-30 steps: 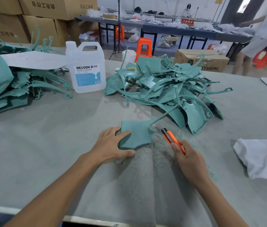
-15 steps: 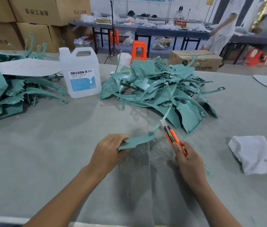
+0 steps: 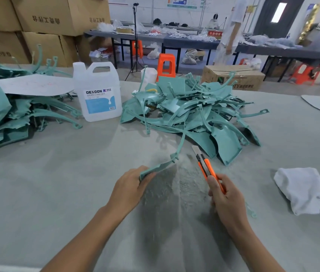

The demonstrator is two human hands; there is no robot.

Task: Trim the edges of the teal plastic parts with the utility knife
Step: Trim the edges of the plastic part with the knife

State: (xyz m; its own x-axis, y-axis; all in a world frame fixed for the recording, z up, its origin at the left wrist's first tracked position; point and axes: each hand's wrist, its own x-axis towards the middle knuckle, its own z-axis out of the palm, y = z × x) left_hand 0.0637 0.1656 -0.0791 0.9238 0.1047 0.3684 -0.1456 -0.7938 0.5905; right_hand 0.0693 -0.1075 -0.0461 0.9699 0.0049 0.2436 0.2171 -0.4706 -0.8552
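Part (image 3: pixel 160 167), thin teal, curved stem, pinched in left grip (image 3: pixel 129 190); right grip (image 3: pixel 226 201) clasps knife (image 3: pixel 206 165).

This looks like a small factory workshop. A wide table (image 3: pixel 57 193) covered in grey felt carries two heaps of teal plastic parts (image 3: pixel 194 114), pale shavings (image 3: pixel 176 183) and a white jug labelled DEXCON (image 3: pixel 98 95). Printed cardboard boxes (image 3: pixel 57 14) are stacked at the back left. Further back, long dark work tables (image 3: pixel 174 43) hold bagged goods, with orange plastic stools (image 3: pixel 166 64) beside them and another worker (image 3: pixel 231 30) standing there.
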